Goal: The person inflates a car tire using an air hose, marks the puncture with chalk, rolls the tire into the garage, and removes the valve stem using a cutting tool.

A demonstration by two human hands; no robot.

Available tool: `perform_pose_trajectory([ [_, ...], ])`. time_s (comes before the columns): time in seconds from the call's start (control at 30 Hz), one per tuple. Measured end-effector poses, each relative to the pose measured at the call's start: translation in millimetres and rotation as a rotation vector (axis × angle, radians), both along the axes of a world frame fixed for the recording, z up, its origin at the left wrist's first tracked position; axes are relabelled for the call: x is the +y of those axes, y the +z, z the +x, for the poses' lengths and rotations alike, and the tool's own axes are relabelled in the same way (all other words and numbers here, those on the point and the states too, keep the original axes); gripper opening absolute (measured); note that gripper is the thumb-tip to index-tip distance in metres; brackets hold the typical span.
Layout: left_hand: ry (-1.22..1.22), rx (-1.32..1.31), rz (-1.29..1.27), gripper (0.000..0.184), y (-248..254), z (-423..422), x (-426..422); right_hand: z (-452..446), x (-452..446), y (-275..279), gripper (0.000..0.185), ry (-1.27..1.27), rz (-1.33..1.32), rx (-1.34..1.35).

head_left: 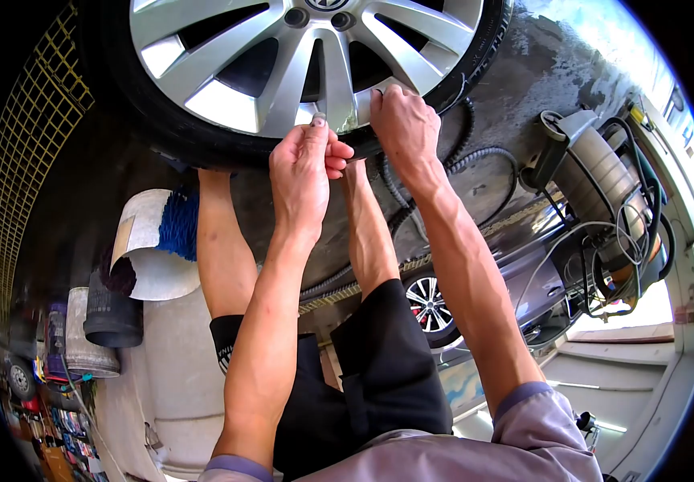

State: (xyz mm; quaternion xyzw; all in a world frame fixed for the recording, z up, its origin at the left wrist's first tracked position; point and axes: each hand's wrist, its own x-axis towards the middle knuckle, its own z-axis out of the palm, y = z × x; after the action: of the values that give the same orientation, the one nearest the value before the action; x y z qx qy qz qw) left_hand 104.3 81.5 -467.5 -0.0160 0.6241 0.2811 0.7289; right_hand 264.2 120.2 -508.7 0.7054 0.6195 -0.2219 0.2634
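Note:
A silver alloy wheel (pixel 339 68) with a black tyre (pixel 238 143) fills the top of the head view, its lower rim in front of my hands. My left hand (pixel 303 169) is at the lower edge of the tyre, with curled fingers and the thumb pointing up to a spoke. What it pinches, if anything, I cannot make out. To its right, my right hand (pixel 407 128) is closed in a fist against the rim. A small dark tip shows beside its thumb, too small to name. A wet-looking streak lies on the rim between the hands.
Ribbed black hose (pixel 487 151) coils on the dark floor to the right. Beyond it stands a metal canister machine (pixel 616 181) with cables. A parked car (pixel 508 281) is behind. Buckets (pixel 114 309) and a pale container with a blue brush-like thing (pixel 178 225) stand left.

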Motion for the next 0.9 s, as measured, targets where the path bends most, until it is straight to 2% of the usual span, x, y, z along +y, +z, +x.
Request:
perform_pose_trajectory([
  [0.13,0.015,-0.001,0.003,0.033,0.4,-4.0,2.7,2.2,1.1,-1.1,0.031,-0.027,0.048,0.003],
  [0.2,0.034,0.004,0.010,0.035,-0.1,-4.4,4.1,3.0,-4.6,-1.2,0.037,0.072,0.270,0.105],
  [0.3,0.043,-0.002,0.013,0.034,0.5,-4.2,1.3,9.1,-8.8,-8.4,0.034,0.174,0.256,0.107],
  [0.37,0.038,-0.007,0.019,0.031,-0.1,-6.2,2.6,-3.8,15.9,9.0,0.031,-0.006,-0.162,-0.066],
  [0.43,0.032,-0.004,0.018,0.029,1.7,-6.2,3.7,-2.7,14.6,8.9,0.031,-0.021,-0.175,-0.084],
  [0.5,0.046,-0.005,0.019,0.028,2.1,-7.2,5.1,-1.6,1.6,5.3,0.039,0.126,0.234,0.065],
  [0.63,0.067,-0.009,0.010,0.021,1.5,-9.1,3.1,-1.7,3.2,2.3,0.037,0.186,0.292,0.107],
  [0.7,0.077,0.001,0.010,0.019,1.5,-9.4,3.3,-7.9,18.9,11.5,0.028,-0.021,-0.195,-0.099],
  [0.77,0.086,0.014,0.010,0.017,2.1,-11.0,4.3,-6.5,16.9,12.7,0.023,-0.039,-0.189,-0.096],
  [0.83,0.117,0.011,-0.002,0.017,2.5,-13.2,5.3,-2.3,4.2,10.1,0.024,0.127,0.150,0.100],
  [0.9,0.118,0.008,0.003,0.017,1.4,-14.5,4.4,1.6,1.4,4.9,0.025,0.162,0.138,0.098],
])
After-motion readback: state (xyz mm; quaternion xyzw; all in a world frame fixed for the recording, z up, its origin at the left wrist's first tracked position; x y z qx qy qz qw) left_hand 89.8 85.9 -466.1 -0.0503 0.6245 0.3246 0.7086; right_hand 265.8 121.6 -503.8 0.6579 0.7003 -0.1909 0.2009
